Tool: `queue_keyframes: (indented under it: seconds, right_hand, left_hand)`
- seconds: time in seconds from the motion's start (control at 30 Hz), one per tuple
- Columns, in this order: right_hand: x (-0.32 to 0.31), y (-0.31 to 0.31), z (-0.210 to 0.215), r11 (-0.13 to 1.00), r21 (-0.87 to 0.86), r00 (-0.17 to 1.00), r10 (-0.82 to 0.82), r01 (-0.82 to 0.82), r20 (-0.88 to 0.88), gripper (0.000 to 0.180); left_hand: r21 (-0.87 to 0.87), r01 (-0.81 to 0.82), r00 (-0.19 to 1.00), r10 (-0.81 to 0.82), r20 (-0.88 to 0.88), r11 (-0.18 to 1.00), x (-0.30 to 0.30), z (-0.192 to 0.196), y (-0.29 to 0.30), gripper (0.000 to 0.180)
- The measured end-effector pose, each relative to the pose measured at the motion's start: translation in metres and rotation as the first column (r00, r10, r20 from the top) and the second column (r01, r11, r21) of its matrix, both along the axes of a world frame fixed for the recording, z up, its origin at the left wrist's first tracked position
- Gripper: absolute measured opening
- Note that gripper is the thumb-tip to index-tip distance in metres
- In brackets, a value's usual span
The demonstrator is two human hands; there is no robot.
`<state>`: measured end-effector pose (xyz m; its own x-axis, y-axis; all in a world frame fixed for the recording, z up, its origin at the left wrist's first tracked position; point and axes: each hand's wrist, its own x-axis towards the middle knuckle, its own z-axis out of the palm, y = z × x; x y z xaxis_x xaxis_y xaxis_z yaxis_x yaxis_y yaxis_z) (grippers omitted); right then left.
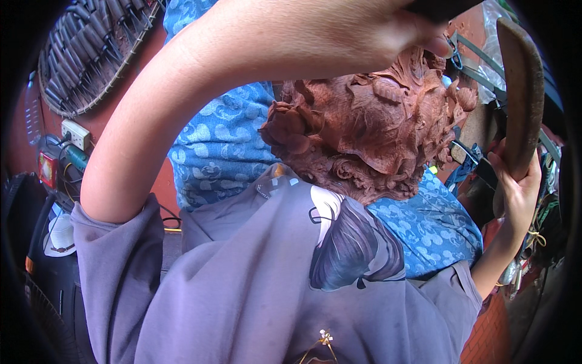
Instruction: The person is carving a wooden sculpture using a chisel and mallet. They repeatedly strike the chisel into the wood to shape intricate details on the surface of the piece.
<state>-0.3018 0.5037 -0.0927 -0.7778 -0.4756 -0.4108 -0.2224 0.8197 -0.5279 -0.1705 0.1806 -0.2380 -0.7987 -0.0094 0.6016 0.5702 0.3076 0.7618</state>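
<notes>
Sculpture of reddish-brown wood, carved in dense, curling relief (370,127), sits against blue cloth with pale patterns (212,145), between the 2 hands. The left hand (394,36) is closed around a black bar-like object (445,8), cut off by the upper edge; its fingertips lie just above the sculpture, contact unclear. The right hand (520,191), well apart from it, wraps its fingers around a long, curved brown wooden bat (522,97).
</notes>
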Motion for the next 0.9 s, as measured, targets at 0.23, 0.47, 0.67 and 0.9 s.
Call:
queue_keyframes:
  seconds: [0.23, 0.47, 0.67, 0.9]
  right_hand:
    - [0.005, -0.007, 0.000, 0.999, 0.032, 0.999, 0.007, -0.005, -0.034, 0.038]
    - [0.003, -0.004, 0.000, 0.998, 0.046, 0.998, 0.045, -0.043, -0.050, 0.043]
    - [0.002, -0.001, -0.002, 0.998, 0.020, 0.997, 0.062, -0.061, -0.053, 0.053]
    - [0.002, -0.003, -0.001, 0.997, 0.038, 0.996, 0.073, -0.071, -0.053, 0.055]
  left_hand:
    - [0.009, -0.010, 1.000, 0.010, 0.013, 1.000, 0.001, -0.003, 0.001, 0.031]
    - [0.079, 0.007, 0.999, -0.011, 0.048, 0.997, 0.000, -0.006, 0.003, 0.031]
    - [0.230, 0.042, 0.986, -0.078, 0.149, 0.972, 0.002, 0.007, 0.004, 0.031]
    - [0.078, 0.002, 1.000, -0.003, 0.018, 0.997, 0.000, 0.000, 0.004, 0.032]
